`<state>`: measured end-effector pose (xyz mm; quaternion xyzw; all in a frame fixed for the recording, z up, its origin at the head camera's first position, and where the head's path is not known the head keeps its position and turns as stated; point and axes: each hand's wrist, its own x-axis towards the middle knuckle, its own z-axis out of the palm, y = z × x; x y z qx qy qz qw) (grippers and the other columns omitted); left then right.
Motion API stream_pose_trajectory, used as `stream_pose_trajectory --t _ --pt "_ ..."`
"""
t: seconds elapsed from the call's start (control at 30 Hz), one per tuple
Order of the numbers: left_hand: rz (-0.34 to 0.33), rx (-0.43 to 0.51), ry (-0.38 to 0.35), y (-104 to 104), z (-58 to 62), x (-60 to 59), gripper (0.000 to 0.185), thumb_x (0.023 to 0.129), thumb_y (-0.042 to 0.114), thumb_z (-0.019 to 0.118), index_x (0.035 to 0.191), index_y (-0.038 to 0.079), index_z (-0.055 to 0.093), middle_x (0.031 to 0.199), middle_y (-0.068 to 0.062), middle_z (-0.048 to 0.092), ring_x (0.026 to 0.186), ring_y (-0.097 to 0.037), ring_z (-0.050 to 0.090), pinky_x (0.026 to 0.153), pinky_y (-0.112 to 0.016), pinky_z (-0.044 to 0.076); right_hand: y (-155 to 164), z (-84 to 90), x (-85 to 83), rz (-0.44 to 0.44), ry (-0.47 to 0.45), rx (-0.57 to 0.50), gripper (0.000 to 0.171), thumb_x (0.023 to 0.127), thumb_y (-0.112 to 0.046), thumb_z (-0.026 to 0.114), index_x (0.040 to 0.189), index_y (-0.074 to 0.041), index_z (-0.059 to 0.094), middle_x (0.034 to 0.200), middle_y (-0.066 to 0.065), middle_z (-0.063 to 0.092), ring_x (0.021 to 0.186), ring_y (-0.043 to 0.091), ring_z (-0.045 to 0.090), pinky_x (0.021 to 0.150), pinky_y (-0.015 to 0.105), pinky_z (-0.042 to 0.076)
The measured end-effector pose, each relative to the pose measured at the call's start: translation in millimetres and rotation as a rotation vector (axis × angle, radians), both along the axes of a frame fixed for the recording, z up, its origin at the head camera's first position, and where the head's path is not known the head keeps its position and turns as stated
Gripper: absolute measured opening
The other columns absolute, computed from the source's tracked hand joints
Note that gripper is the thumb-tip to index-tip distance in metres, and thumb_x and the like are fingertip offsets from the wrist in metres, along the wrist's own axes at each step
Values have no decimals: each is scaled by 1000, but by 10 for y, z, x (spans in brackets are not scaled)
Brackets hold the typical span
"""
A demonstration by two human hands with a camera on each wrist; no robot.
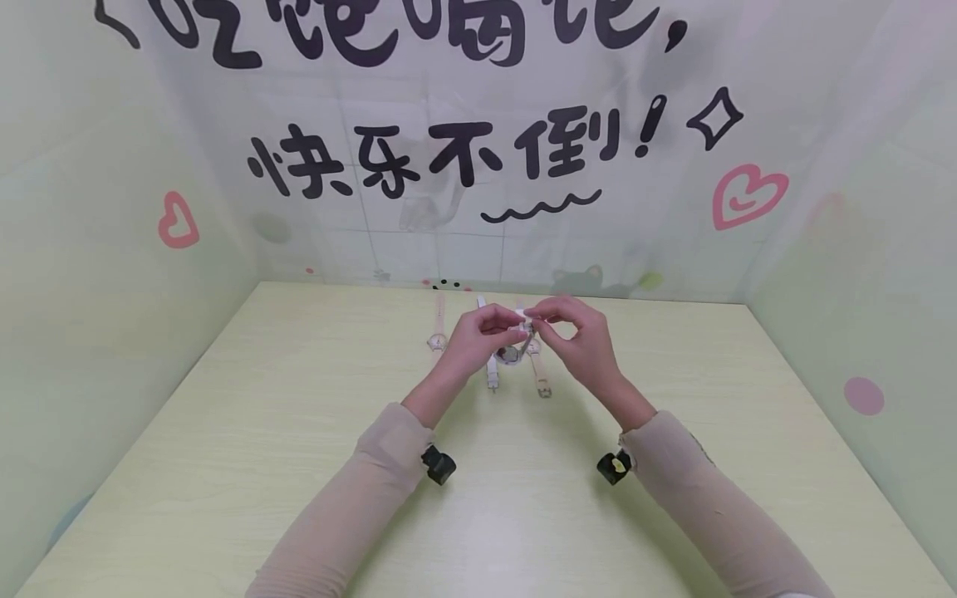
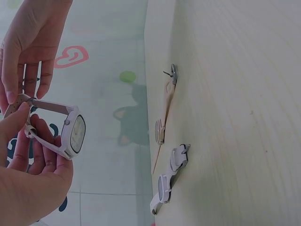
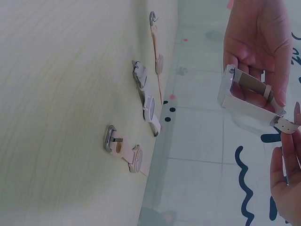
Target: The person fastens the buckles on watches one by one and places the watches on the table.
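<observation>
Pale green walls with black lettering and pink hearts close in around your table (image 1: 299,465), a light wood-grain top, and you are working near its far edge. You hold a white watch (image 2: 70,134) up off the table, between both hands and just above the row of watches lying there, so its strap hangs free and both ends can be brought together. Your left hand (image 1: 471,336) curls under the strap and pinches it near the face, steadying the case; the left wrist view shows the round dial turned sideways, away from your palm. Your right hand (image 1: 579,336) pinches the strap ends where they meet, thumb and forefinger closed on the tip; in the right wrist view the strap forms a closed loop with its tail poking past the fingers, though whether the buckle is fastened is too small to tell. Below the held watch, three more lie flat and stretched out side by side on the table: a pink watch (image 1: 437,328) to its left, a white one (image 1: 492,370) straight beneath it, and a beige one (image 1: 538,374) to its right. They lie unbuckled, straps straight, apart from each other and untouched. Both beige sleeves (image 1: 374,490) rest low over the table, with small black wrist cameras (image 1: 438,465) under each forearm.
</observation>
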<state>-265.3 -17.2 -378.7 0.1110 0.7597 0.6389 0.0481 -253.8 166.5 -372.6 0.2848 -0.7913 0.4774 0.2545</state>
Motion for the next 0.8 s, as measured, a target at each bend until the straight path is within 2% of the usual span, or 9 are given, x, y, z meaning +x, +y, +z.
stream_pose_trajectory --t 0.17,0.27,0.37,0.57,0.8 --pt "0 -6 -5 -7 5 -2 23 91 14 73 113 7 69 114 -11 72 98 -15 68 90 -34 57 4 4 1 -4 4 11 14 89 1 70 101 -4 76 98 11 74 90 22 68 83 17 54" --pt "3 -8 -7 -12 12 0 24 90 13 74 113 6 69 114 -12 72 99 -16 68 89 -33 57 8 5 1 -5 3 16 14 90 1 69 101 -4 76 97 11 74 90 23 68 83 12 52" --pt "6 -10 -5 -13 20 3 24 90 12 74 112 6 69 114 -12 72 98 -16 68 89 -33 57 12 8 2 -9 -1 24 14 90 1 69 100 -4 76 97 11 74 90 23 68 83 13 52" --pt "-2 16 -3 -14 27 10 24 90 11 74 112 4 68 113 -13 72 96 -14 68 96 -43 56 14 25 13 -36 -8 53 13 88 1 71 98 -5 76 97 10 74 90 22 68 78 25 55" --pt "5 8 0 -22 37 16 24 90 11 74 112 4 68 114 -14 71 97 -14 68 93 -36 57 25 16 3 -50 -1 79 12 88 1 71 96 -5 77 96 9 74 92 21 68 79 19 53"
